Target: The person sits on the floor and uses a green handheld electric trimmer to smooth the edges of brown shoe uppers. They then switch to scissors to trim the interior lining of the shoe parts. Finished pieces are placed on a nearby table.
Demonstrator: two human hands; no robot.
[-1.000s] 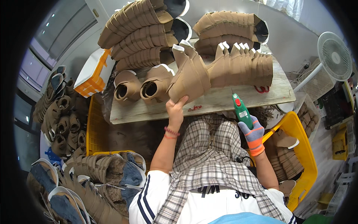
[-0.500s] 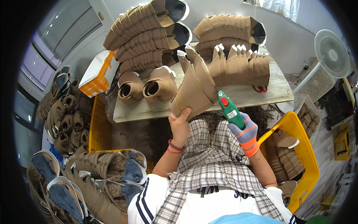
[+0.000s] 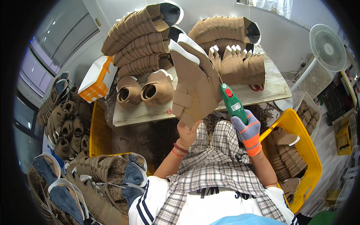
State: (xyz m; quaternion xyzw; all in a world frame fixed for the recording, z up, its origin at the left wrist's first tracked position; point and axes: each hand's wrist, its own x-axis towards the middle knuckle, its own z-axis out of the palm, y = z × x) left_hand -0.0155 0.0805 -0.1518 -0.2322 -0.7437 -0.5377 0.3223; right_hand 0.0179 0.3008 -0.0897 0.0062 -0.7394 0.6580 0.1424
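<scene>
My left hand (image 3: pixel 188 132), bare with red bracelets at the wrist, grips the lower end of a tan shoe upper (image 3: pixel 192 90). The upper stands tilted over the table's front edge, its white rim pointing up and away, with a second layer behind it. My right hand (image 3: pixel 247 129), in a grey and orange work glove, is closed around a green handheld electric tool (image 3: pixel 233 102) with a red button. The tool's thin tip meets the upper's right edge; whether it touches cannot be told.
On the pale wooden table (image 3: pixel 148 115) are stacked shoe uppers (image 3: pixel 135 28), a nested row (image 3: pixel 243 69), two single uppers (image 3: pixel 156 88) and red-handled scissors (image 3: pixel 257 88). Yellow crates (image 3: pixel 313 161) flank me. More uppers (image 3: pixel 99 167) are piled left; a white fan (image 3: pixel 328 48) stands right.
The shoe upper has turned and risen, so its white rim now shows at the top. My left hand has shifted slightly right and down; the tool remains by the upper's right edge.
</scene>
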